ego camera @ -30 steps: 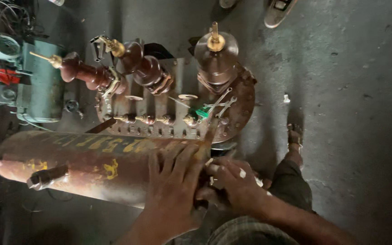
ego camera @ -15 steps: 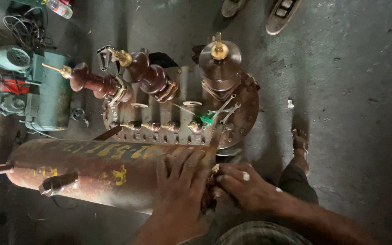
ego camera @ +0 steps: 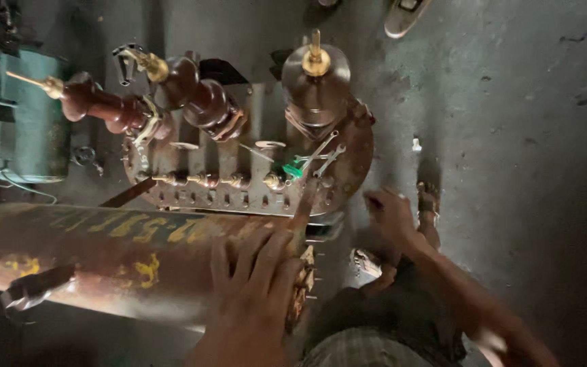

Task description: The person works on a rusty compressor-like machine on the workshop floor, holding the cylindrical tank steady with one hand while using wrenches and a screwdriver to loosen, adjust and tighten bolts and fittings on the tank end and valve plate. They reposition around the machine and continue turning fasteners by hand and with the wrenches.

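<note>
A: Left hand [ego camera: 256, 289]?
B: Flat on the rusty tank [ego camera: 110, 255], fingers spread near its right end. Pressing, not clamped on anything.
A: Right hand [ego camera: 388, 217]?
B: Off the tank, hanging beside the cover plate's [ego camera: 358, 160] right edge. Blurred; fingers look loosely curled and hold nothing I can see.
A: Where's the tank?
B: Lying on its side across the bottom left, along the plate's near edge.
A: On the plate?
B: Three brown insulators [ego camera: 202, 98] with brass tips, a row of small brass studs [ego camera: 205, 180], spanners [ego camera: 324, 156]. Green machine [ego camera: 25, 126] far left.
</note>
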